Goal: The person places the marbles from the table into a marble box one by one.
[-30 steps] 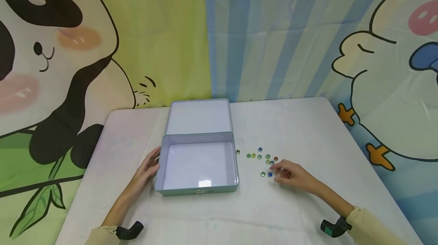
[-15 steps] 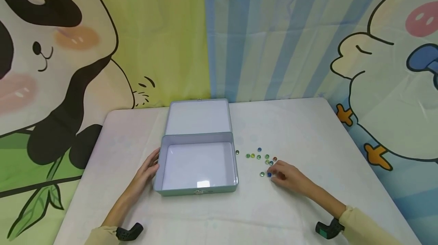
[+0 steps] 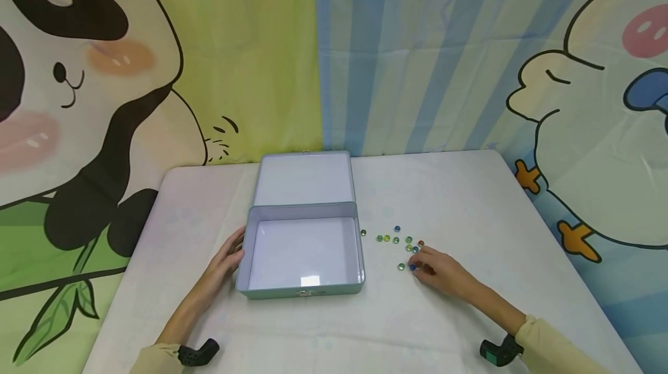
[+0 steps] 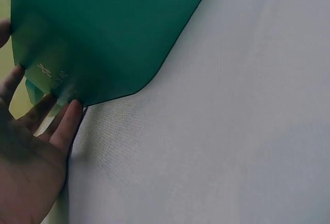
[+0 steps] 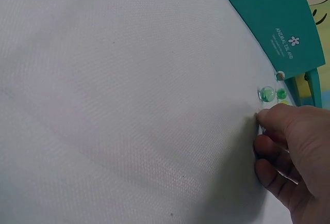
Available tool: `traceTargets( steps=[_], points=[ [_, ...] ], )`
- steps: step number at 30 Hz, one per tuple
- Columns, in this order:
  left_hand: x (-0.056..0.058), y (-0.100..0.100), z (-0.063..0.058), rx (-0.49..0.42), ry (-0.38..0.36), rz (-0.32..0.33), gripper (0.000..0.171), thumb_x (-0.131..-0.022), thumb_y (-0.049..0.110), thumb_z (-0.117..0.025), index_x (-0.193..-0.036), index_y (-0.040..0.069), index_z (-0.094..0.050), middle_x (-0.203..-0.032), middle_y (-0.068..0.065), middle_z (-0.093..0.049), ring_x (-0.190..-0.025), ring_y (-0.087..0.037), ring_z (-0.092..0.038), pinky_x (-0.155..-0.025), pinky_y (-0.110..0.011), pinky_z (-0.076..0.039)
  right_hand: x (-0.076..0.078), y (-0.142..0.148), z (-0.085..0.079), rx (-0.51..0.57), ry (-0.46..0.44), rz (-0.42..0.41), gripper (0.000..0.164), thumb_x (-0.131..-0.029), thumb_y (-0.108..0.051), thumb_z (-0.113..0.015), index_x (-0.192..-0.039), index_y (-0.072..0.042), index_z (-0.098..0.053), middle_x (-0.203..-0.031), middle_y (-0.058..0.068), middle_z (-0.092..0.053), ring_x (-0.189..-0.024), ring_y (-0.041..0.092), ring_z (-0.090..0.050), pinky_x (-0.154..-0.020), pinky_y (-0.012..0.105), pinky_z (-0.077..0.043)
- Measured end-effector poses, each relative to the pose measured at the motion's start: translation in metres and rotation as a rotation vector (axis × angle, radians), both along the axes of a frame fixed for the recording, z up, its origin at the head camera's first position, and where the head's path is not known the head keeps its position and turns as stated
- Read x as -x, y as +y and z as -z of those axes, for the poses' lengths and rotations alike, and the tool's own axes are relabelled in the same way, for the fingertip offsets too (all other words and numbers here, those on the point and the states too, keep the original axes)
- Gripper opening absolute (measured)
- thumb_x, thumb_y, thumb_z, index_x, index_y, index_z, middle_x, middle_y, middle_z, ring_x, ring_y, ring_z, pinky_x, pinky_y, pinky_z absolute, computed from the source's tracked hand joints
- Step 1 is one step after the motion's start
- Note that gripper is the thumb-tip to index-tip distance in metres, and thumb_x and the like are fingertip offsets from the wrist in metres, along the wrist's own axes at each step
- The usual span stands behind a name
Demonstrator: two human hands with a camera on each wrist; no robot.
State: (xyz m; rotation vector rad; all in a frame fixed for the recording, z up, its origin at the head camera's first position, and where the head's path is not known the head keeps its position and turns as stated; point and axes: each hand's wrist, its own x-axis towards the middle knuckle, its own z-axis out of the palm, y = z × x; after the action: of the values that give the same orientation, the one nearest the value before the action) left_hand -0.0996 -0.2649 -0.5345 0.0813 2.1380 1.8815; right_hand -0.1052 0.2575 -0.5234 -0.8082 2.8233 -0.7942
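A green metal box (image 3: 271,293) lies on the table with its lid (image 3: 305,180) raised behind it. Along the box's left side rest the fairly straight fingers of my left hand (image 3: 221,264); in the left wrist view they touch its green outer wall (image 4: 118,38). To the right of the box, my right hand (image 3: 443,272) pinches a dark blue marble (image 3: 412,268) between thumb and fingers at the tabletop. In the right wrist view the hand (image 5: 304,152) mostly hides that marble. Just left of the fingertips sits a pale green marble (image 3: 401,267).
Several marbles lie scattered beyond the right hand, among them a yellow marble (image 3: 387,238), a reddish one (image 3: 421,243) and a blue one (image 3: 398,228). A dark marble (image 3: 363,233) is close to the box's right wall. Printed curtains (image 3: 250,72) stand behind the white table (image 3: 292,339).
My right hand has moved slightly left and its thumb and fingers have closed around the dark blue marble. The left hand and box stay in place.
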Motion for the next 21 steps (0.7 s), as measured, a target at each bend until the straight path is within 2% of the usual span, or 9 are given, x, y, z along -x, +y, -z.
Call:
traceTargets(
  steps=[5, 11, 13, 16, 21],
  points=[
    [0.0, 0.0, 0.0, -0.001, -0.005, -0.006, 0.058, -0.104, 0.03, -0.039, -0.156, 0.026, -0.015, -0.163, -0.013, -0.011, -0.149, -0.039, -0.009, -0.115, -0.068, -0.011, 0.001, 0.002, 0.0, 0.074, 0.019, -0.031, 0.021, -0.084, -0.005, -0.072, -0.102, -0.015, -0.067, -0.092, -0.007, -0.063, -0.075, -0.004, -0.047, -0.063, 0.015, -0.047],
    [0.001, 0.0, -0.001, -0.003, -0.013, -0.007, 0.058, -0.104, 0.03, -0.039, -0.156, 0.025, -0.015, -0.163, -0.013, -0.011, -0.149, -0.039, -0.008, -0.116, -0.067, -0.012, 0.006, 0.001, -0.005, 0.169, 0.033, -0.086, 0.018, -0.084, -0.003, -0.071, -0.101, -0.01, -0.067, -0.086, -0.004, -0.062, -0.07, -0.005, -0.046, -0.057, 0.015, -0.045],
    [0.001, 0.0, -0.001, 0.008, -0.015, -0.005, 0.057, -0.104, 0.031, -0.039, -0.156, 0.026, -0.015, -0.163, -0.012, -0.012, -0.149, -0.037, -0.01, -0.117, -0.061, -0.017, 0.008, -0.001, -0.008, 0.202, 0.03, -0.104, 0.017, -0.085, -0.003, -0.071, -0.101, -0.008, -0.067, -0.085, 0.0, -0.064, -0.07, -0.005, -0.048, -0.056, 0.015, -0.046],
    [0.001, -0.001, -0.002, 0.027, -0.02, 0.003, 0.057, -0.104, 0.032, -0.038, -0.156, 0.028, -0.015, -0.163, -0.01, -0.014, -0.149, -0.035, -0.012, -0.115, -0.043, -0.026, 0.011, -0.005, -0.015, 0.228, 0.03, -0.125, 0.018, -0.085, -0.002, -0.07, -0.102, -0.006, -0.067, -0.087, 0.002, -0.066, -0.07, -0.003, -0.051, -0.057, 0.016, -0.047],
    [0.0, -0.002, -0.003, 0.03, -0.021, 0.016, 0.057, -0.104, 0.032, -0.037, -0.156, 0.028, -0.014, -0.163, -0.009, -0.014, -0.148, -0.034, -0.013, -0.106, -0.022, -0.031, 0.015, -0.013, -0.03, 0.239, 0.041, -0.142, 0.019, -0.083, -0.001, -0.071, -0.101, -0.005, -0.067, -0.088, 0.0, -0.066, -0.071, -0.002, -0.053, -0.057, 0.016, -0.048]
  ],
)
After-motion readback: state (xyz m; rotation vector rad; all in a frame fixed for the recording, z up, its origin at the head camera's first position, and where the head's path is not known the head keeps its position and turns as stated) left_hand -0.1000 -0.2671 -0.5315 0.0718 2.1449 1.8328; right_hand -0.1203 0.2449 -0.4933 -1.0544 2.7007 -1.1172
